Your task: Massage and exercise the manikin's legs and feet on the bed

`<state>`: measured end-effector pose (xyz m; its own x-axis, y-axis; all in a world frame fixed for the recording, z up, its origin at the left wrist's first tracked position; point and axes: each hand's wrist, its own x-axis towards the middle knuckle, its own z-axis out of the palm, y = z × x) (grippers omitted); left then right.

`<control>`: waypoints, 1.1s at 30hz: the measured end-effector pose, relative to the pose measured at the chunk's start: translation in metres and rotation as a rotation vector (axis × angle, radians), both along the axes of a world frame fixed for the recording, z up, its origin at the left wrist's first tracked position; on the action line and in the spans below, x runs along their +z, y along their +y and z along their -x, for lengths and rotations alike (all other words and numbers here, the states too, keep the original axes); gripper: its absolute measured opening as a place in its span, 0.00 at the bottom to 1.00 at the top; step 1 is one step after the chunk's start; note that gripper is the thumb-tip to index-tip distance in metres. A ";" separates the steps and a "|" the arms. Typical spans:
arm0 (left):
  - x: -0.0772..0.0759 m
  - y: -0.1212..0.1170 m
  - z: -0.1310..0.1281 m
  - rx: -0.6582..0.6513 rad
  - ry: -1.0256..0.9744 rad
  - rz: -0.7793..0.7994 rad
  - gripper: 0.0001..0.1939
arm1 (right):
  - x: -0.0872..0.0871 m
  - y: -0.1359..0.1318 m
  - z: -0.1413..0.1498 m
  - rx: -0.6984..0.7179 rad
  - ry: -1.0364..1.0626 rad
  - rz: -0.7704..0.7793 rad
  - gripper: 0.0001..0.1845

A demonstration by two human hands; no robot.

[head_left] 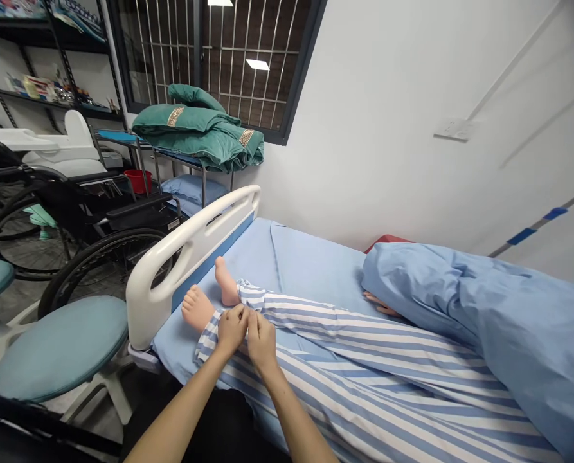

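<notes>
Blue-and-white striped trousers [335, 325] cover the legs of a figure lying on the bed; its bare feet [198, 308] look like a mannequin's. At the nearer leg, just above the cuff, my left hand [233, 329] is closed with its fingers pinched on the striped cloth. Right beside it, almost touching, my right hand [261, 337] is closed too, thumb and fingers gripping the same trouser leg. The cloth between my fingertips is mostly hidden. Both forearms reach in from the bottom of the view.
A white footboard [144, 302] closes off the bed's left end. A blue blanket [460, 296] lies over the figure's upper part, with fingers [382, 305] showing under its edge. Left of the bed stand a round stool [65, 347] and a wheelchair [108, 215]. Green quilts [200, 132] lie behind.
</notes>
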<state>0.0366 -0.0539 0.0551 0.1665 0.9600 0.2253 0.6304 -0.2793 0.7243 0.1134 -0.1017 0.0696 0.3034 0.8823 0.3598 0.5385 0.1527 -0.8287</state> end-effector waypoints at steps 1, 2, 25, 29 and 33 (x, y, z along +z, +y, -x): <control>0.000 0.000 0.000 -0.008 -0.010 0.002 0.17 | 0.001 0.001 0.000 0.008 0.001 -0.012 0.21; -0.001 0.000 0.001 -0.014 -0.015 -0.005 0.17 | 0.001 0.001 0.001 0.008 0.015 -0.017 0.21; 0.001 -0.012 -0.019 0.002 -0.028 0.035 0.14 | -0.010 -0.009 -0.018 -0.131 -0.014 0.042 0.22; 0.011 -0.011 -0.033 0.024 -0.157 0.069 0.15 | -0.020 -0.011 -0.019 -0.177 0.066 0.048 0.22; 0.014 -0.014 -0.052 -0.016 -0.326 0.097 0.17 | -0.023 -0.008 -0.026 -0.156 0.289 0.023 0.24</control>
